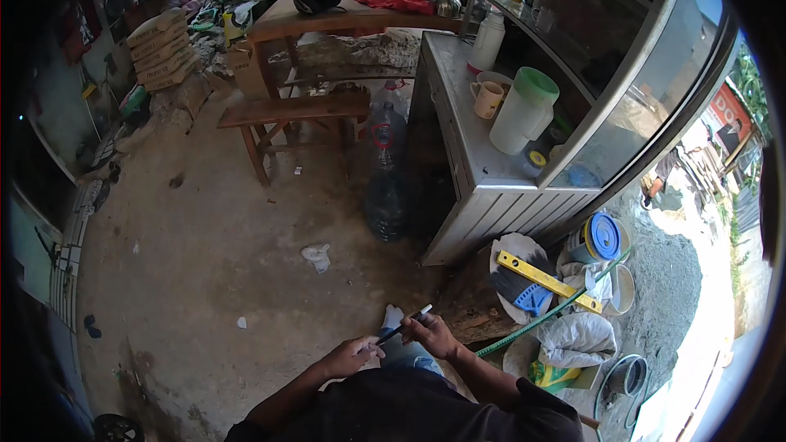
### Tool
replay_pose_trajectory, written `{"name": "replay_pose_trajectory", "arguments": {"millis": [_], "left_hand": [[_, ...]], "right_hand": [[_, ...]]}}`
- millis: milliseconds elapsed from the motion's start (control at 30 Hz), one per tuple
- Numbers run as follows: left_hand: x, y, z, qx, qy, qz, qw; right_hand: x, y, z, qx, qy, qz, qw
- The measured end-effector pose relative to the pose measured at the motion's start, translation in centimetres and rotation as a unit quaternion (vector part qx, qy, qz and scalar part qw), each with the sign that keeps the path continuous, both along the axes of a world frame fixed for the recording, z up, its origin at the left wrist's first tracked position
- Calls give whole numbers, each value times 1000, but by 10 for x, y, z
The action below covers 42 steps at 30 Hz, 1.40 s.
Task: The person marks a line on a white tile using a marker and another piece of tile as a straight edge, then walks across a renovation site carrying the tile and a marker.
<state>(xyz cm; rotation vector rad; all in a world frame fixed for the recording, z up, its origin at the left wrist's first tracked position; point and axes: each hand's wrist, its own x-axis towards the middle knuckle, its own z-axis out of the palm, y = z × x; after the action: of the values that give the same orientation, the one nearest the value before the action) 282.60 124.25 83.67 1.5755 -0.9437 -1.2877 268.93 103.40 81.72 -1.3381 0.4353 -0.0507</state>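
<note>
In front of my body I hold a thin dark rod with a white tip [390, 336], slanting up to the right; its exact kind is too small to make out. My left hand [350, 357] pinches the lower end between its fingertips. Higher up, my right hand [434, 336] is closed around the rod near the white tip. Below the hands, part of my leg in light blue trousers [403, 354] shows. To the right of my right hand stands a wide tree stump [472, 308], with a yellow spirit level [550, 282] and a blue notched tool [534, 300] on top.
A green hose [532, 325] runs past the stump towards buckets [602, 237] and a white sack [577, 340]. Ahead are a metal-topped cabinet [458, 74] with a jug [524, 110] and mug [487, 100], large clear bottles [386, 205] and a wooden bench [295, 110]. Crumpled white litter [316, 258] lies on the floor.
</note>
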Motion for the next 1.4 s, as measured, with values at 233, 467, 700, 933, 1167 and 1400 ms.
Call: {"name": "replay_pose_trajectory", "arguments": {"millis": [233,467,700,933,1167,1400], "left_hand": [[103,-119,30,35,32,-74,996],[148,-222,6,48,117,-139,982],[176,-330,0,48,330,263,906],[204,-407,32,130,491,15,861],[179,-412,64,20,261,-248,933],[191,-404,49,-19,116,-545,830]], "right_hand": [[81,-84,16,32,11,35,999],[85,-162,38,126,12,-171,977],[108,-149,69,-222,-95,-345,907],[172,-96,77,-324,-102,-584,737],[195,-64,107,-210,-41,-792,572],[184,-57,107,-77,-65,-759,643]]}}
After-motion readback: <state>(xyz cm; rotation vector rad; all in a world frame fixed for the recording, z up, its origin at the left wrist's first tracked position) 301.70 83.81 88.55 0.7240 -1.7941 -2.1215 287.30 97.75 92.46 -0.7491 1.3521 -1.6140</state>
